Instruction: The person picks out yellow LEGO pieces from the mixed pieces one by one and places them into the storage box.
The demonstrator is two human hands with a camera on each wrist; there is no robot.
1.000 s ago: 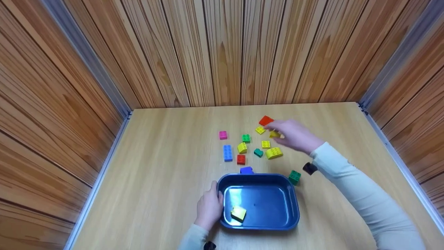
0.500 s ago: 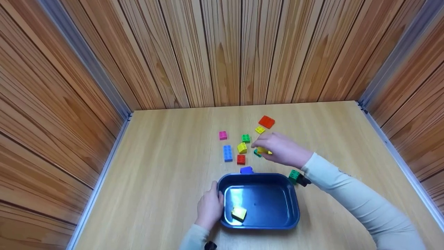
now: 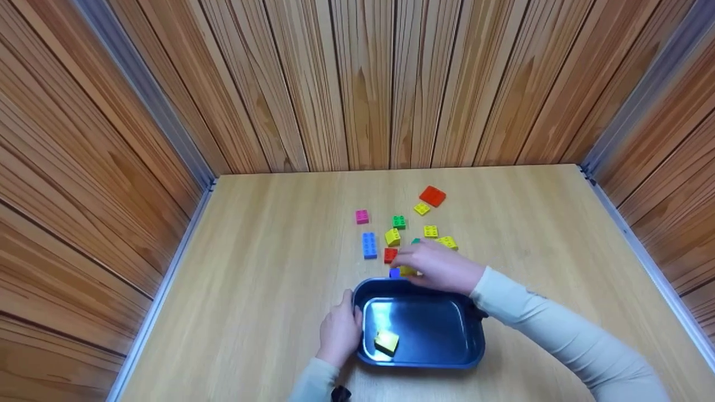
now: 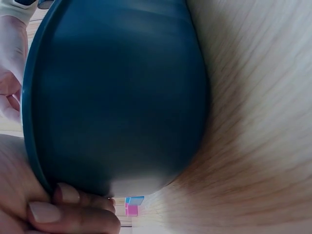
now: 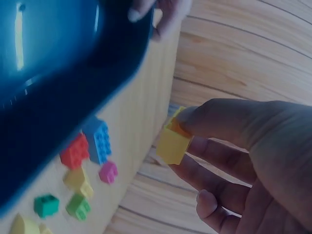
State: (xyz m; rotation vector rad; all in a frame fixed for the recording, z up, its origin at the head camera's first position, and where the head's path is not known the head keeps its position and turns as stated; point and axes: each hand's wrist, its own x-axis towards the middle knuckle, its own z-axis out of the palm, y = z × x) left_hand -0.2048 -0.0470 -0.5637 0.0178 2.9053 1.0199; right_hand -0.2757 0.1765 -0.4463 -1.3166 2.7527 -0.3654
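A dark blue tray (image 3: pixel 433 335) stands on the table's near side, with a yellow brick (image 3: pixel 386 343) lying in its left part. My left hand (image 3: pixel 338 332) grips the tray's left end, its fingers curled at the rim in the left wrist view. Over the tray's far rim is my right hand (image 3: pixel 441 267). It pinches another yellow toy brick (image 5: pixel 174 142) between thumb and fingers, seen clearly in the right wrist view. Just behind the rim sits a purple-blue brick (image 3: pixel 395 273), partly covered by the right hand. A red brick (image 3: pixel 390 255) lies close behind the fingers.
Beyond the tray, several bricks lie scattered: a long blue one (image 3: pixel 369 245), a pink one (image 3: pixel 362 216), a green one (image 3: pixel 399 221), a sloped yellow one (image 3: pixel 392 237) and a flat red one (image 3: pixel 432 195). Wooden panel walls (image 3: pixel 368 84) enclose the table.
My right hand has carried the yellow brick from the far right of the scattered bricks toward me and leftward, up to the tray's far rim. The left hand keeps its hold on the tray.
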